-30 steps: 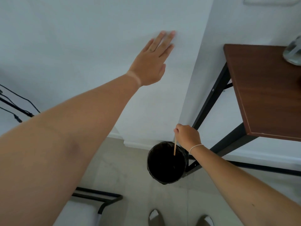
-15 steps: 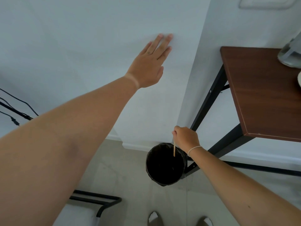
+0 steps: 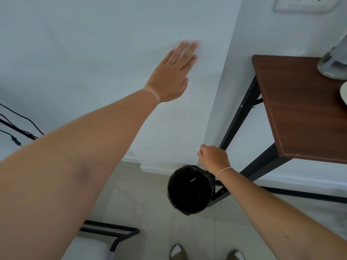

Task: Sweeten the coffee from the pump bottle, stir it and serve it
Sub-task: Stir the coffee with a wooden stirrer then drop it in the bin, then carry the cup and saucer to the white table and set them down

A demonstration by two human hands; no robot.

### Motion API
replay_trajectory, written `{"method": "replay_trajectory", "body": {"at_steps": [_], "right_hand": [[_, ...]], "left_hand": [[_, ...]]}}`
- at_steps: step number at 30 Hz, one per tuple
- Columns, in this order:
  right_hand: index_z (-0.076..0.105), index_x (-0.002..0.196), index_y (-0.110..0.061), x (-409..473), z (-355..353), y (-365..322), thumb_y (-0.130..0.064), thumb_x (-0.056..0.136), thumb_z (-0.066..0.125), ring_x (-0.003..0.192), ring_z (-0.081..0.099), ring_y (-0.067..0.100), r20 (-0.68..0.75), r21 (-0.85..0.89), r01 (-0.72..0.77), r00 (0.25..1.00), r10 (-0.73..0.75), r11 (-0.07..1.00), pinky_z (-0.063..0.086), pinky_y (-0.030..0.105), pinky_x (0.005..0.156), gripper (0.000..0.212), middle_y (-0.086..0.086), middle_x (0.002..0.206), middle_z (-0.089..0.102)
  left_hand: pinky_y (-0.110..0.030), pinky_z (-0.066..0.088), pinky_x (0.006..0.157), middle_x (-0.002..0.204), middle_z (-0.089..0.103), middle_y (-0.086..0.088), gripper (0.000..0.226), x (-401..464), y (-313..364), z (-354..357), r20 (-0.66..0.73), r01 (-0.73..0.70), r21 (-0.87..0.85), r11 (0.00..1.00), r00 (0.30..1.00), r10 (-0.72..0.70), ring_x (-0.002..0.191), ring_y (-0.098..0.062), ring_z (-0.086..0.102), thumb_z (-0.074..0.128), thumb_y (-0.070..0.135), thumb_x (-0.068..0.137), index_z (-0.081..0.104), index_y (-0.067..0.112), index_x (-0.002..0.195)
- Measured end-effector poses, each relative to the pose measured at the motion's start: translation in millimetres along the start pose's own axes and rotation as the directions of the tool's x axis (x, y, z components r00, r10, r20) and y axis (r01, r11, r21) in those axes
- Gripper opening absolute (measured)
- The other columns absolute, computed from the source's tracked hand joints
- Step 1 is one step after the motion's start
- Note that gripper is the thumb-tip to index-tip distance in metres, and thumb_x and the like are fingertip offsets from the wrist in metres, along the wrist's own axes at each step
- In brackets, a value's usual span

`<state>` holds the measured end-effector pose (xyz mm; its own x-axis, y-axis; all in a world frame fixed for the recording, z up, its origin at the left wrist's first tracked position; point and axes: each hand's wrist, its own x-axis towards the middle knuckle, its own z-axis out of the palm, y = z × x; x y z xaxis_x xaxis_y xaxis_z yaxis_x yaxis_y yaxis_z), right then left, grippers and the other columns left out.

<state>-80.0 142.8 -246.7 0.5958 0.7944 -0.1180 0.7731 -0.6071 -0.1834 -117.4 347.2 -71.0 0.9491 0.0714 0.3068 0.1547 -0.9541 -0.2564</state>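
Observation:
My left hand (image 3: 170, 76) lies flat against the white wall, fingers straight and holding nothing. My right hand (image 3: 212, 156) hovers just above the rim of a black bin (image 3: 204, 177) on the floor, fingers curled in, with nothing in them. A pale streak inside the bin looks like the wooden stir stick (image 3: 192, 180), lying free of my hand. No coffee cup or pump bottle can be made out for certain.
A brown table top (image 3: 300, 109) on black metal legs stands at the right, bearing a clear glass vessel (image 3: 332, 62) and a white rim (image 3: 344, 94) at the frame edge. Black cables (image 3: 18, 132) hang left. A black frame (image 3: 116, 233) sits low left.
The wooden stick that my right hand held upright over the bin has left the hand and now shows inside the bin. My left hand stays on the wall.

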Motion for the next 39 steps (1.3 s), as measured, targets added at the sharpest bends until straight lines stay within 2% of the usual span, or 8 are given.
{"method": "replay_trajectory", "body": {"at_steps": [7, 11, 20, 24, 29, 32, 36, 39], "right_hand": [[0.059, 0.096, -0.007, 7.9, -19.1, -0.9, -0.026, 0.099, 0.034, 0.062, 0.051, 0.023, -0.051, 0.005, -0.003, 0.999, 0.003, 1.000, 0.036, 0.027, 0.055, 0.032, 0.009, 0.080, 0.067], [0.059, 0.094, -0.006, 11.8, -36.0, -3.2, -0.025, 0.098, 0.034, 0.060, 0.050, 0.022, -0.086, 0.006, 0.014, 0.996, -0.013, 1.000, 0.032, 0.025, 0.050, 0.032, 0.009, 0.078, 0.067], [0.060, 0.096, -0.006, 16.9, -116.0, -19.3, -0.027, 0.097, 0.036, 0.064, 0.052, 0.025, -0.284, 0.013, 0.059, 0.957, -0.053, 0.998, 0.033, 0.027, 0.055, 0.033, 0.007, 0.072, 0.056], [0.060, 0.099, -0.007, 10.0, -158.9, -24.4, -0.030, 0.098, 0.036, 0.077, 0.063, 0.032, -0.365, 0.040, 0.080, 0.929, -0.060, 0.996, 0.042, 0.031, 0.062, 0.034, 0.007, 0.075, 0.059], [0.061, 0.102, -0.007, -3.9, -216.7, -13.7, -0.032, 0.097, 0.037, 0.088, 0.063, 0.036, -0.505, 0.085, 0.064, 0.863, -0.012, 0.994, 0.045, 0.035, 0.070, 0.034, 0.015, 0.092, 0.069], [0.060, 0.102, -0.008, -17.2, -250.9, 8.2, -0.033, 0.097, 0.037, 0.088, 0.063, 0.035, -0.566, 0.092, 0.022, 0.824, 0.034, 0.996, 0.046, 0.035, 0.072, 0.034, 0.014, 0.093, 0.069], [0.063, 0.099, -0.009, -36.5, -292.6, 53.4, -0.033, 0.095, 0.040, 0.089, 0.063, 0.037, -0.685, 0.118, -0.051, 0.719, 0.119, 0.992, 0.046, 0.035, 0.072, 0.033, 0.015, 0.094, 0.070], [0.064, 0.094, -0.007, -50.2, -315.0, 88.5, -0.031, 0.094, 0.041, 0.082, 0.064, 0.033, -0.732, 0.124, -0.081, 0.666, 0.146, 0.989, 0.043, 0.031, 0.066, 0.033, 0.014, 0.088, 0.070]], "left_hand": [[-0.042, 0.010, 0.119, 0.159, 0.005, -0.013, 0.057, -1.8, 3.0, -1.7, 0.019, -0.003, -0.007, 1.000, 1.000, 0.004, 0.145, -0.032, 0.002, 0.031, 0.021, 0.092, 0.018, 0.007, 0.146], [-0.041, 0.009, 0.119, 0.159, 0.005, -0.013, 0.056, -6.0, 6.3, -2.1, 0.040, -0.001, -0.017, 1.000, 0.999, 0.002, 0.146, -0.031, 0.003, 0.031, 0.022, 0.094, 0.018, 0.008, 0.147], [-0.041, 0.010, 0.118, 0.159, 0.007, -0.013, 0.054, -3.7, 13.2, -27.6, 0.027, 0.034, -0.056, 0.998, 0.999, -0.033, 0.145, -0.031, 0.007, 0.032, 0.025, 0.096, 0.019, 0.011, 0.147], [-0.041, 0.013, 0.117, 0.158, 0.013, -0.013, 0.053, 8.8, 13.1, -52.3, -0.025, 0.032, -0.054, 0.998, 0.999, -0.034, 0.144, -0.031, 0.014, 0.033, 0.025, 0.096, 0.022, 0.012, 0.146], [-0.042, 0.017, 0.116, 0.154, 0.025, -0.015, 0.051, 35.7, 24.0, -81.1, -0.105, -0.012, -0.087, 0.996, 0.995, 0.003, 0.141, -0.032, 0.022, 0.034, 0.024, 0.096, 0.028, 0.011, 0.145], [-0.041, 0.017, 0.116, 0.153, 0.026, -0.016, 0.050, 56.3, 39.3, -95.6, -0.136, -0.037, -0.111, 0.993, 0.991, 0.021, 0.140, -0.032, 0.024, 0.033, 0.024, 0.096, 0.029, 0.010, 0.144], [-0.043, 0.023, 0.114, 0.151, 0.030, -0.018, 0.049, 82.7, 67.4, -112.1, -0.167, -0.087, -0.112, 0.990, 0.984, 0.068, 0.137, -0.035, 0.030, 0.033, 0.024, 0.096, 0.030, 0.009, 0.143], [-0.045, 0.031, 0.108, 0.150, 0.032, -0.018, 0.049, 97.1, 87.0, -120.1, -0.185, -0.098, -0.136, 0.986, 0.980, 0.072, 0.134, -0.035, 0.034, 0.034, 0.024, 0.096, 0.032, 0.009, 0.143]]}}
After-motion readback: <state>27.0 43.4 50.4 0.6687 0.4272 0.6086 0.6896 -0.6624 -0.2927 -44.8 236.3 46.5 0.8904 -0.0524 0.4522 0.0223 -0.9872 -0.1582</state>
